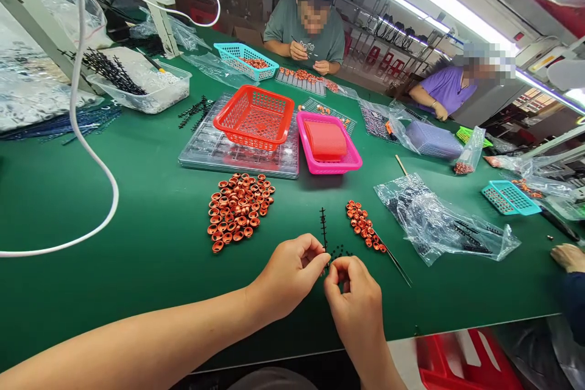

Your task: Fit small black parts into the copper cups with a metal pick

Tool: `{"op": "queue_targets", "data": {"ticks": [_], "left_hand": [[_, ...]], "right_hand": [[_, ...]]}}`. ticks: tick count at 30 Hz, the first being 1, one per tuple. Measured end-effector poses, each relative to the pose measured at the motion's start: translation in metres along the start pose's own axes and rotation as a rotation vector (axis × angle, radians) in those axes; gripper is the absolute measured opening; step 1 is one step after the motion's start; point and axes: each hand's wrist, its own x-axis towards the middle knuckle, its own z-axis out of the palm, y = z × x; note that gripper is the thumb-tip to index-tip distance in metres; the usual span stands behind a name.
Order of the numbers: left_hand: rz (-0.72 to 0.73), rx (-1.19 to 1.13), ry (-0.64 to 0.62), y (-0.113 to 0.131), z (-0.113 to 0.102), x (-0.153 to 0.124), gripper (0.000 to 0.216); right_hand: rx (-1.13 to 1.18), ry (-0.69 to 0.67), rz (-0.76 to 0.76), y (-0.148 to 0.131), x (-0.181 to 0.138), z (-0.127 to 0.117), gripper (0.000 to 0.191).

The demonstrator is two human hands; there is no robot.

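Observation:
My left hand pinches a thin black plastic strip with short side pegs, which points away from me over the green table. My right hand is closed beside it, thumb and fingertip pressed together at the strip's near end; what sits between them is too small to make out. Tiny black bits lie just beyond my fingers. To the left spreads a big pile of copper-coloured cups. A smaller group of the same cups lies to the right, with metal tweezers against it.
A red basket stands on clear trays, beside a pink basket holding a red block. Clear plastic bags with black strips lie right. A white cable hangs left. Co-workers sit across the table; another person's hand rests far right.

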Motion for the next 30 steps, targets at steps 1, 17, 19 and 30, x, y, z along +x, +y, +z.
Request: {"op": "queue_targets", "data": {"ticks": [1,17,19,30], "left_hand": [[0.004,0.001,0.000,0.000,0.000,0.000,0.019],[0.026,0.048,-0.030,0.000,-0.002,-0.002,0.016],[0.014,0.033,-0.037,0.001,-0.002,-0.001,0.017],[-0.020,-0.003,-0.051,0.001,-0.002,-0.002,0.015]], "right_hand": [[0.002,0.000,0.005,0.000,0.000,0.000,0.012],[0.043,-0.098,0.240,0.043,0.035,-0.032,0.017],[0.045,-0.194,0.218,0.050,0.043,-0.035,0.016],[-0.023,-0.382,0.146,0.060,0.056,-0.025,0.012]]}}
